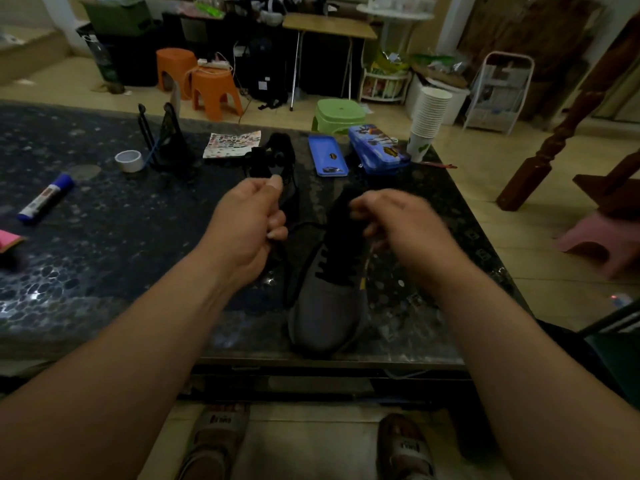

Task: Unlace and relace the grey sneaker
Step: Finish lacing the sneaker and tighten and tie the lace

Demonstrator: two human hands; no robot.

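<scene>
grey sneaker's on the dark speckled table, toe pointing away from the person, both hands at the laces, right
No: the head view shows the grey fabric sneaker, on the dark speckled table, with its toe toward the person, left hand and right hand at its black laces.

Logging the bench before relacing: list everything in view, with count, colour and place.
sneaker: one, grey, near edge of table
lace: one, black, sneaker's left side
marker: one, blue-white, table left
tape roll: one, white, table left
tin case halves: two, blue, far edge
cup stack: one, white, far right corner
orange stools: two, floor beyond
green stool: one, floor beyond
left hand: grip pinching lace
right hand: blurred, over sneaker's tongue
</scene>
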